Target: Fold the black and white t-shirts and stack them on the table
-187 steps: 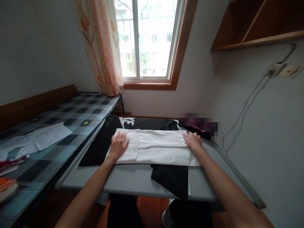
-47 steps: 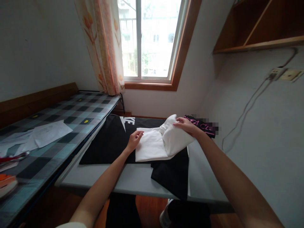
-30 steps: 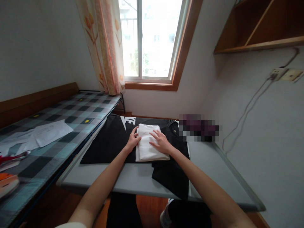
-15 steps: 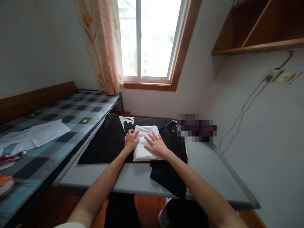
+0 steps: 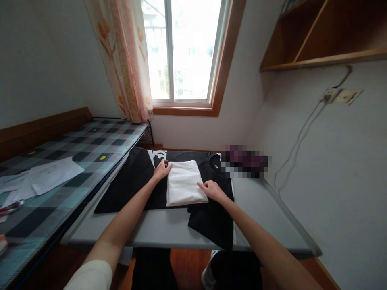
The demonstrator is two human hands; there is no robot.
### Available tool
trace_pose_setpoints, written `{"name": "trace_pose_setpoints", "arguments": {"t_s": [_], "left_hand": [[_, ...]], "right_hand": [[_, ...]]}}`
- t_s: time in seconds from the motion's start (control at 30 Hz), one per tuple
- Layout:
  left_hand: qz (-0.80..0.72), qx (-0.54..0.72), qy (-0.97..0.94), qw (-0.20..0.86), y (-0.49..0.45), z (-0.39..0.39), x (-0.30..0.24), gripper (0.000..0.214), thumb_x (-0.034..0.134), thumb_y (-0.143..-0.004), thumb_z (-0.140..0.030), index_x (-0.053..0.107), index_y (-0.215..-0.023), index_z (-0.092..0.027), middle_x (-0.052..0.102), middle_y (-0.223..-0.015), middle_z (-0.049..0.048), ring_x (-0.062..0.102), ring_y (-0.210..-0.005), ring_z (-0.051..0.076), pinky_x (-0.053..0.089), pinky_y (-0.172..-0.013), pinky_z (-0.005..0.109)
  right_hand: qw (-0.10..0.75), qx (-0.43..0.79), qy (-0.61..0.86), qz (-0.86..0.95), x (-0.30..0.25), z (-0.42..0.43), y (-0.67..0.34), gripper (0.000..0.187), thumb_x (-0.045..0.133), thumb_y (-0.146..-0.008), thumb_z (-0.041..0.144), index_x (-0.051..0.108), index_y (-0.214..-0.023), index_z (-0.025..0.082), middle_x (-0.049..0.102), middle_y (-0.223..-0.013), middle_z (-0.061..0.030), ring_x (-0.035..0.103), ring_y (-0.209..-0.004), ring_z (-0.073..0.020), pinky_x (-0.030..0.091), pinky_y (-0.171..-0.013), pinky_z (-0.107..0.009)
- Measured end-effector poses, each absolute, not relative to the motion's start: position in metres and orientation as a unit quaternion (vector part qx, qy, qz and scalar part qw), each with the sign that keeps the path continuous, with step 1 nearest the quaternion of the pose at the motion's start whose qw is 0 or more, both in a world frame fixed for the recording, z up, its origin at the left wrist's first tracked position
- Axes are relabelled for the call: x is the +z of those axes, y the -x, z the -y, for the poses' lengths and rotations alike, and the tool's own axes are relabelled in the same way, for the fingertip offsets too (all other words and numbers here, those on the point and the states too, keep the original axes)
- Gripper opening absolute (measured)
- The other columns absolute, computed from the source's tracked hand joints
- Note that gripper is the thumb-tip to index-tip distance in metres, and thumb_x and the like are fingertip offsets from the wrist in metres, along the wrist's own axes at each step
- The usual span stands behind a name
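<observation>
A white garment (image 5: 184, 183), folded into a neat rectangle, lies on black clothing (image 5: 136, 181) spread over a grey table (image 5: 169, 227). My left hand (image 5: 162, 169) rests at the fold's far left corner with its fingers curled on the edge. At the near right edge my right hand (image 5: 213, 189) is loosely curled, fingertips touching the cloth. Neither hand lifts the garment.
Another black piece (image 5: 213, 223) hangs over the table's front edge. A dark garment, blurred, (image 5: 244, 161) lies at the table's far right. On the left, a checked mattress (image 5: 75, 153) holds white papers (image 5: 45, 177). A window, a curtain and a wall shelf are behind.
The white garment went from a long strip to a compact rectangle. Both hands have since slid off its top, the left to the far left corner and the right to the near right edge.
</observation>
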State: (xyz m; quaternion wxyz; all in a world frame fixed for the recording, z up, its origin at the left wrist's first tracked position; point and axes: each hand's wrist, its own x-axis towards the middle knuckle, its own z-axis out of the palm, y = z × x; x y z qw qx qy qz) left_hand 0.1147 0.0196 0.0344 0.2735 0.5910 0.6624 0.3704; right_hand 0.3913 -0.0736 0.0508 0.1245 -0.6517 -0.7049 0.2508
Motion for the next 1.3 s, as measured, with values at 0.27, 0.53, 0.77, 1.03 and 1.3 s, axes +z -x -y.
{"name": "trace_pose_setpoints", "arguments": {"t_s": [0.27, 0.53, 0.77, 1.03, 1.3], "left_hand": [[-0.574, 0.406, -0.580, 0.412, -0.112, -0.034, 0.061, 0.038, 0.077, -0.061, -0.043, 0.067, -0.080, -0.012, 0.062, -0.064, 0.0013, 0.059, -0.061, 0.014, 0.045, -0.056, 0.023], [-0.501, 0.475, -0.505, 0.518, -0.115, 0.033, 0.055, 0.069, 0.082, -0.061, -0.042, 0.054, -0.118, -0.015, 0.057, -0.066, -0.0045, 0.061, -0.061, 0.012, 0.053, -0.061, 0.027], [-0.542, 0.370, -0.643, 0.395, -0.124, 0.051, 0.025, 0.062, 0.072, -0.070, -0.036, 0.050, -0.124, -0.015, 0.052, -0.061, -0.0077, 0.055, -0.051, 0.012, 0.049, -0.053, 0.026], [-0.543, 0.259, -0.794, 0.091, -0.170, 0.027, 0.051, 0.037, 0.046, -0.092, -0.030, 0.059, -0.125, -0.023, 0.055, -0.138, 0.0074, 0.038, -0.136, 0.027, 0.031, -0.109, 0.048], [-0.523, 0.135, -0.835, 0.103, -0.183, 0.016, 0.029, 0.052, 0.028, -0.097, -0.046, 0.033, -0.147, -0.031, 0.026, -0.158, 0.0019, 0.017, -0.146, 0.025, 0.018, -0.114, 0.055]], "right_hand": [[0.274, 0.420, 0.578, 0.644, 0.061, 0.085, -0.384, 0.038, 0.069, -0.071, 0.037, 0.054, -0.100, 0.017, 0.066, -0.094, -0.0053, 0.063, -0.077, -0.0187, 0.050, -0.060, -0.026], [0.479, 0.420, 0.564, 0.525, 0.103, 0.014, -0.453, 0.046, 0.076, -0.063, 0.036, 0.058, -0.101, 0.018, 0.063, -0.076, -0.0004, 0.057, -0.063, -0.0135, 0.046, -0.053, -0.023], [0.228, 0.267, 0.673, 0.651, 0.064, 0.002, -0.454, 0.020, 0.073, -0.068, 0.025, 0.067, -0.084, 0.015, 0.066, -0.081, -0.0042, 0.060, -0.075, -0.0184, 0.045, -0.068, -0.027], [0.278, 0.035, 0.644, 0.712, 0.062, 0.023, -0.378, 0.041, 0.036, -0.097, 0.040, 0.063, -0.119, 0.019, 0.058, -0.127, -0.0125, 0.052, -0.116, -0.0251, 0.038, -0.097, -0.037], [0.168, 0.036, 0.655, 0.736, 0.031, 0.038, -0.350, 0.069, 0.020, -0.097, 0.057, 0.038, -0.147, 0.012, 0.031, -0.154, -0.0154, 0.021, -0.144, -0.0298, 0.013, -0.114, -0.045]]}}
